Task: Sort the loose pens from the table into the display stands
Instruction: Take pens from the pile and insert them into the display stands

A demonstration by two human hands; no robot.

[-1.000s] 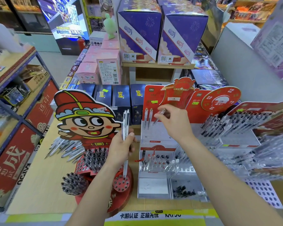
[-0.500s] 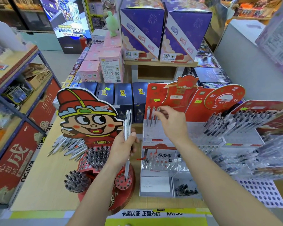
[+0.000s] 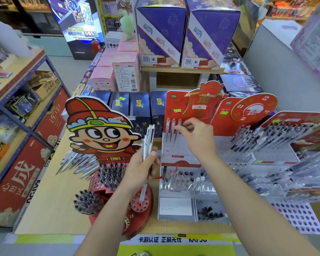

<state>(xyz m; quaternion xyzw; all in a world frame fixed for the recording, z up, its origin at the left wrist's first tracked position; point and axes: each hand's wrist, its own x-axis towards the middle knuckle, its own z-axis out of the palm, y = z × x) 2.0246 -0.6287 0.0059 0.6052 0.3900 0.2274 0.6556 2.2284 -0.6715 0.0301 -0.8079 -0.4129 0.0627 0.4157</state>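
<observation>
Nearest us, our left hand (image 3: 143,168) is closed around a small bundle of white pens (image 3: 147,143), held upright with their tips pointing down over the round red stand (image 3: 137,206) just below it. Left of that hand, more loose pens (image 3: 76,164) lie fanned on the table (image 3: 50,200). Further out, our right hand (image 3: 196,137) reaches forward, arm nearly straight, fingers pinched on the third pen (image 3: 178,129) in the top row of the clear stand (image 3: 175,150). To do this well, we judge we should keep the pen parallel to its two neighbours just left of our fingers, push it fully into its slot, then let go without nudging them.
</observation>
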